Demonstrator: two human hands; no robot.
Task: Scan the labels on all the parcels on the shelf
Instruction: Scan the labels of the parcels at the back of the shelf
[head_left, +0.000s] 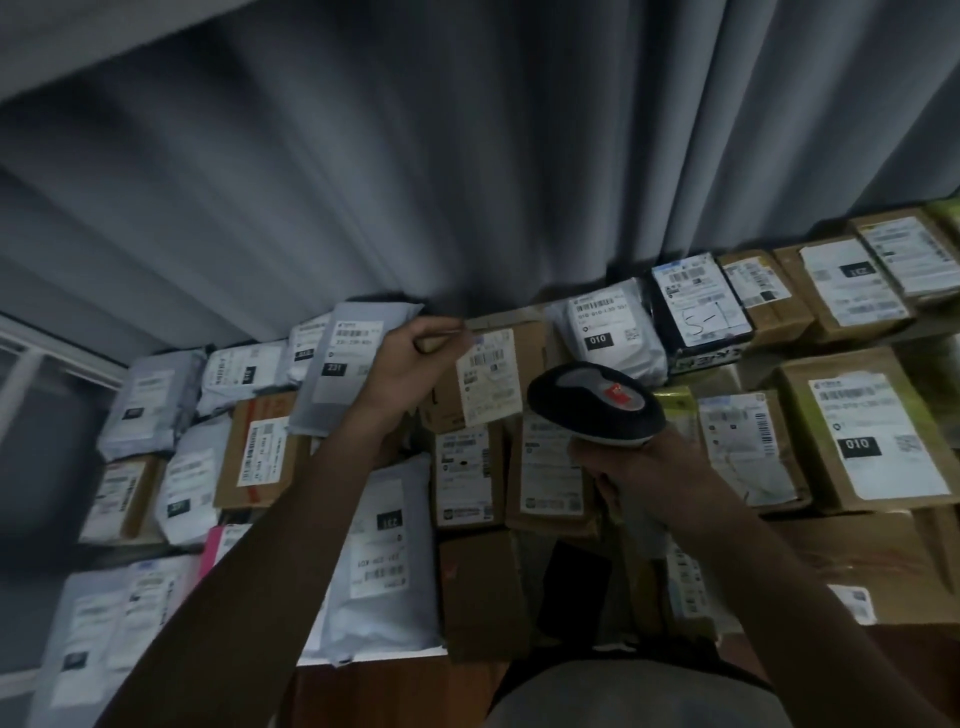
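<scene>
Gripping the top edge of a cardboard parcel (485, 379) with our left hand (415, 358), fingers curled over it, we hold a handheld scanner (597, 408) in our right hand (639, 462), its head just beside the parcel's white label (488, 376). Parcels fill the shelf (363, 662) in rows before a grey curtain (415, 182).

Both bare forearms reach forward and up from the bottom of the view. The left hand (415, 353) is at the end of a long, nearly straight arm, its fingers curled over the top corner of a cardboard box (498, 374). The right hand (634, 462) sits lower and nearer the body, fingers wrapped round the grip of a scanner (597, 405), wrist bent upward.
</scene>
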